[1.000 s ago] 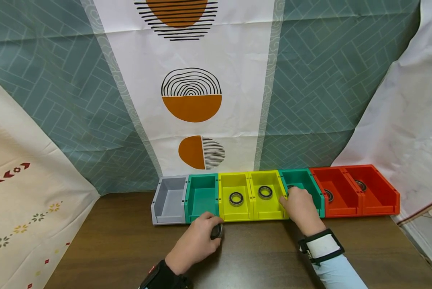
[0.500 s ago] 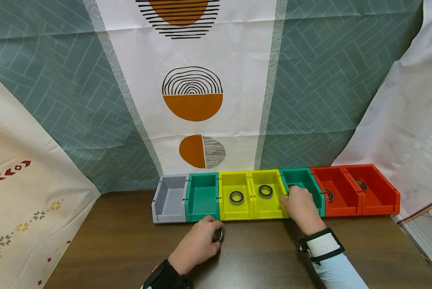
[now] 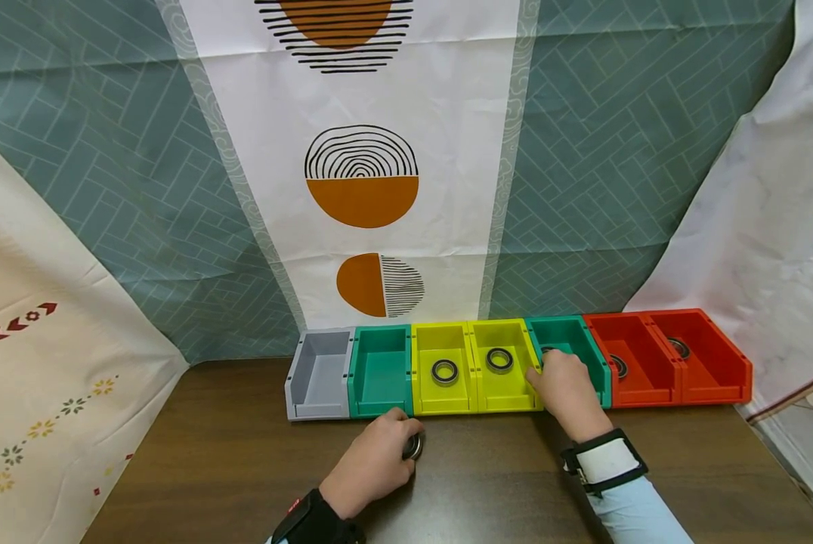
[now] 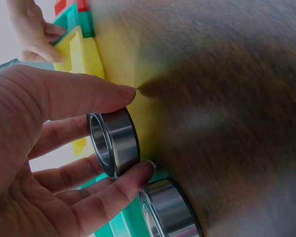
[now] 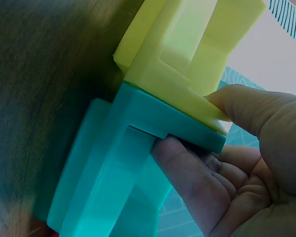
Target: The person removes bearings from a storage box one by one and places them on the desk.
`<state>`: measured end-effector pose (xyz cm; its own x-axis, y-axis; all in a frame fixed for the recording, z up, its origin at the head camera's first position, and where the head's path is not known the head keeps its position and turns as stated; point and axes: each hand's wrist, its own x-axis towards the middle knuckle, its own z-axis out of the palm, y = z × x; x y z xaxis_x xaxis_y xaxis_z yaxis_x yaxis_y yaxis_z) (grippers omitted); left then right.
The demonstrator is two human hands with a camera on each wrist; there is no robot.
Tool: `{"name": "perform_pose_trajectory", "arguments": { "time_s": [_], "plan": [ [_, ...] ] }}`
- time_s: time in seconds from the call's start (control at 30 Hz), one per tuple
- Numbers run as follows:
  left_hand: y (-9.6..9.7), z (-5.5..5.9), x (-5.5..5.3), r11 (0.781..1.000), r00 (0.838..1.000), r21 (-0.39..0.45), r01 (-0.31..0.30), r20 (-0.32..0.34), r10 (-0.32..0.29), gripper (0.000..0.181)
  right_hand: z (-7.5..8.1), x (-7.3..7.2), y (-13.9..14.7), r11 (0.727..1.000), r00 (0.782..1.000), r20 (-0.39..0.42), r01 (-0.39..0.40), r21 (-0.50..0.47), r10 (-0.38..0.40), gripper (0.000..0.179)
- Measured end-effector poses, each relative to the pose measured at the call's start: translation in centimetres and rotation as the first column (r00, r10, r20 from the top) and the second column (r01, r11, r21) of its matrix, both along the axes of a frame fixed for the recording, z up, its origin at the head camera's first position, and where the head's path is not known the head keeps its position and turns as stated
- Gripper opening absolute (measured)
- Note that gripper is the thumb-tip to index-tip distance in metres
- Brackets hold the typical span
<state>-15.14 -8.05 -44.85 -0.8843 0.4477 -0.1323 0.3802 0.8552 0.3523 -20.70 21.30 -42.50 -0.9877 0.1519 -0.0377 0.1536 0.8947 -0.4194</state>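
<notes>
My left hand (image 3: 375,461) is low over the table in front of the left green bin (image 3: 381,374), and its thumb and fingers pinch a steel ball bearing (image 4: 118,143) by its outer rim. Just beyond the fingertips in the left wrist view is a second bearing (image 4: 172,212), hidden behind the hand in the head view. My right hand (image 3: 570,393) grips the adjoining side walls of the right yellow bin (image 5: 172,74) and the right green bin (image 5: 118,163). Its thumb lies on the yellow side, its fingers inside the green one.
The bins stand in a row against the cloth backdrop, from a grey bin (image 3: 319,378) to two red bins (image 3: 651,393). Single bearings lie in the left yellow bin (image 3: 423,404), the right yellow, the right green and each red bin. The brown table (image 3: 488,483) extends in front.
My left hand has shifted slightly right and toward me, still pinching the bearing. My right hand keeps its grip on the bin walls in the same spot.
</notes>
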Motion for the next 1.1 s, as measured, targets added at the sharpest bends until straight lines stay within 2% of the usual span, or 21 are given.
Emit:
{"name": "perform_pose_trajectory", "arguments": {
  "time_s": [0.3,0.63,0.9,1.1],
  "plan": [
    [0.06,-0.04,0.28,1.0,0.999,-0.023,0.019,-0.029,-0.02,0.041,0.11,0.06,0.01,1.0,1.0,-0.01,-0.003,0.004,0.003,0.03],
    [0.07,-0.18,0.17,0.999,1.0,-0.032,0.014,-0.021,-0.014,0.042,0.17,0.05,0.04,1.0,1.0,-0.01,-0.003,0.009,0.003,0.031],
    [0.05,-0.22,0.27,0.998,0.998,-0.041,0.043,-0.046,-0.045,0.038,0.07,-0.04,0.1,1.0,1.0,-0.014,-0.003,0.001,0.003,0.03],
    [0.0,-0.17,0.34,0.997,0.998,-0.048,0.054,-0.037,-0.056,0.036,-0.14,-0.09,0.14,1.0,1.0,-0.018,-0.005,0.002,0.005,0.031]
  ]
}}
